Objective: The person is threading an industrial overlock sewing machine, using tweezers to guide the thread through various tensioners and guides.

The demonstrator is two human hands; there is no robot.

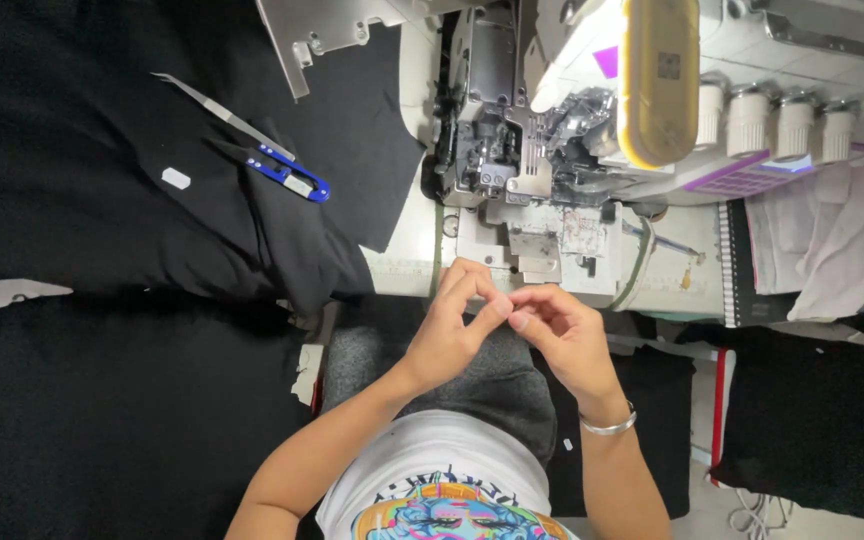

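Centre frame, left hand (449,330) and right hand (562,335) pinch fingertips together, likely on thread too fine to see; machine (532,150) idle, fabric (102,200) waiting left.

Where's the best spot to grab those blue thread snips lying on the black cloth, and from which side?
Probably the blue handle loop of the thread snips, pinched across its two flat arms from above. That end lies lower right, nearer the left hand; the thin metal blades point up-left, away across the black cloth, so coming from the lower right avoids the tips.

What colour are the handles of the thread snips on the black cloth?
Blue, with silver blades; the thread snips show best in the head view.
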